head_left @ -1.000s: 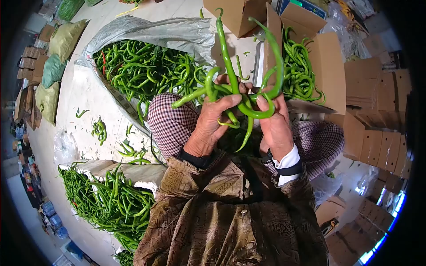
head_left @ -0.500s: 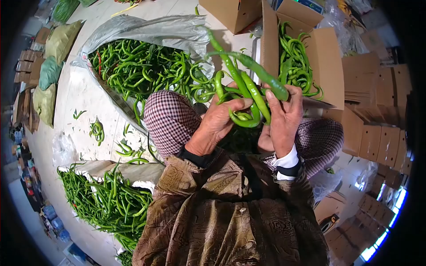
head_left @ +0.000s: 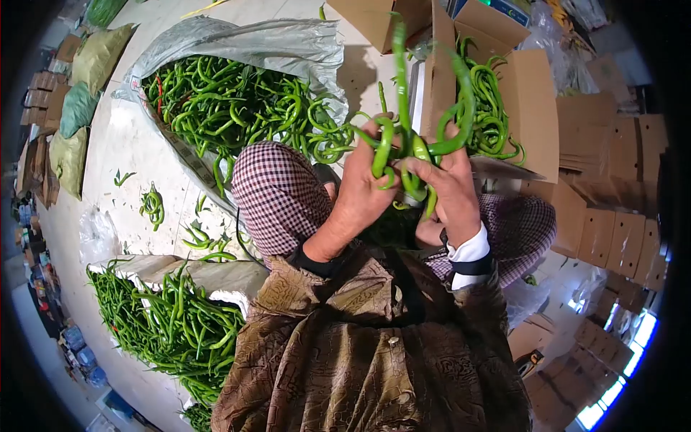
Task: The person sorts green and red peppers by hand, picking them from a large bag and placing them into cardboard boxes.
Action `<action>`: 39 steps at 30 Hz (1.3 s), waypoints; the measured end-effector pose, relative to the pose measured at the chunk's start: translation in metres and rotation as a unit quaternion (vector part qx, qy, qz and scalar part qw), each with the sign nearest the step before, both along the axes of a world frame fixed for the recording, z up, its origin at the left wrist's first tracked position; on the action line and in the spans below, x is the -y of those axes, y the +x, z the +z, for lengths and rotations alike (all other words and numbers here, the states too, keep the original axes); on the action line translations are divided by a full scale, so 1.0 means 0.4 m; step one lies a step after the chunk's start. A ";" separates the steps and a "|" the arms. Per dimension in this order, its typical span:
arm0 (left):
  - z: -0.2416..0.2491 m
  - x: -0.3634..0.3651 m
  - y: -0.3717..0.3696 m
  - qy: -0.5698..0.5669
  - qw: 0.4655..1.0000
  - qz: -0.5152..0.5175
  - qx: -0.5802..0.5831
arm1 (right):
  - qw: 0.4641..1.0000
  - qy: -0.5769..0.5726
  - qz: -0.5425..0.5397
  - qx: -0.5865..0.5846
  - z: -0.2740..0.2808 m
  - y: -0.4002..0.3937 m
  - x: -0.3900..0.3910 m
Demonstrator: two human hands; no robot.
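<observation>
My left hand has its fingers wrapped round green chili peppers, one curling over the fingertips. Beside it my right hand grips more of the same bunch of long green peppers, which stick up and out between both hands; some tips are blurred. The hands are close together above my lap. Just beyond my right hand, an open cardboard box holds curled green peppers. To the left of my hands, an open grey plastic sack has a large heap of green peppers in it.
Another pile of green peppers lies at the lower left beside a white-edged sack. A few loose peppers are on the floor. Full sacks stand at the upper left, and cardboard boxes at the right.
My left hand has turned more upright and its fingers are higher. The held peppers have shifted, with one now pointing up and another curving above my right hand.
</observation>
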State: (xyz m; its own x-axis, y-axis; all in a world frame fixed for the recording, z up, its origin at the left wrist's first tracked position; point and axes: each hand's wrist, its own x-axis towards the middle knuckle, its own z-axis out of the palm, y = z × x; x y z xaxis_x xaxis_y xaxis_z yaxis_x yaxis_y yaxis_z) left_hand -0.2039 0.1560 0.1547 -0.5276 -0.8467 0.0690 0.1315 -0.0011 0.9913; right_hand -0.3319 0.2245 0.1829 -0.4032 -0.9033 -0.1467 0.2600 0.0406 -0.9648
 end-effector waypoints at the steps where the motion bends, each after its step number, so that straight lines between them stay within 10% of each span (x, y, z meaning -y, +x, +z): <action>1: -0.007 -0.001 0.003 -0.019 0.999 -0.011 -0.040 | 0.996 0.003 0.020 0.083 -0.024 -0.010 0.004; 9: 0.037 -0.023 0.003 -0.222 0.974 0.007 0.048 | 0.954 -0.002 -0.043 0.297 -0.079 -0.040 0.006; 12: 0.045 -0.016 0.033 -0.160 0.985 -0.039 0.056 | 0.969 0.011 -0.068 0.236 -0.029 -0.034 0.010; 15: 0.059 -0.013 0.061 0.170 0.976 -0.045 -0.125 | 0.982 0.033 -0.083 0.166 0.004 -0.014 0.005; 24: 0.011 0.022 0.059 0.370 0.870 -0.082 -0.316 | 0.994 0.016 -0.106 0.004 0.112 0.028 -0.013; 39: -0.006 0.023 0.048 0.381 0.850 -0.154 -0.330 | 0.986 0.044 -0.158 0.034 0.156 -0.061 -0.097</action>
State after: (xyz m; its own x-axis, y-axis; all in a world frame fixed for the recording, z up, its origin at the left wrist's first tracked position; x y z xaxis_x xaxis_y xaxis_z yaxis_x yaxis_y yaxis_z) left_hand -0.1846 0.1466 0.1523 -0.7920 -0.6064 -0.0703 0.5353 -0.7452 0.3977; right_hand -0.3563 0.2632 0.2453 -0.6488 -0.7166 -0.2560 0.3371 0.0309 -0.9410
